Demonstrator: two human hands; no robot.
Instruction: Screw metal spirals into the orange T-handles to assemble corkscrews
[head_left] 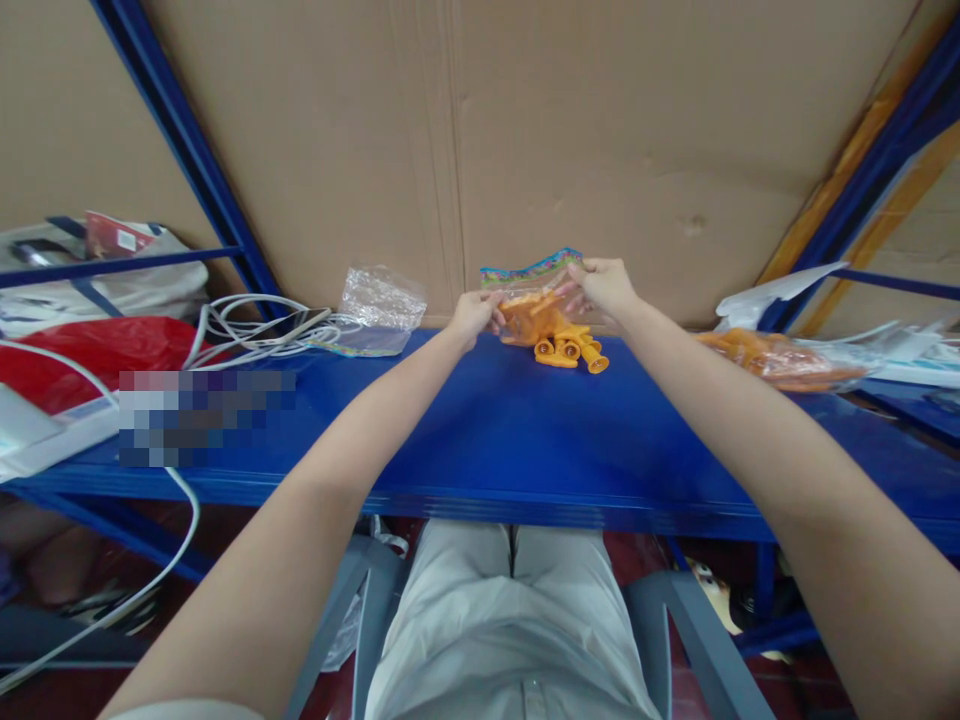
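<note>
A clear plastic bag [525, 318] with a colourful top edge hangs between my two hands at the back of the blue table. Orange pieces show inside it. My left hand [477, 316] pinches the bag's left side, and my right hand [606, 284] grips its upper right edge. Several loose orange plastic parts [568, 350] lie in a small pile on the table, just below and right of the bag. The fingertips of both hands are partly hidden by the plastic.
Another clear bag [381, 310] lies at the back left, beside coiled white cables [262, 325] and a red bag [120, 350]. A bag of orange parts [787, 360] rests at the right. Behind the blue table [495, 440] stands a cardboard wall [555, 130].
</note>
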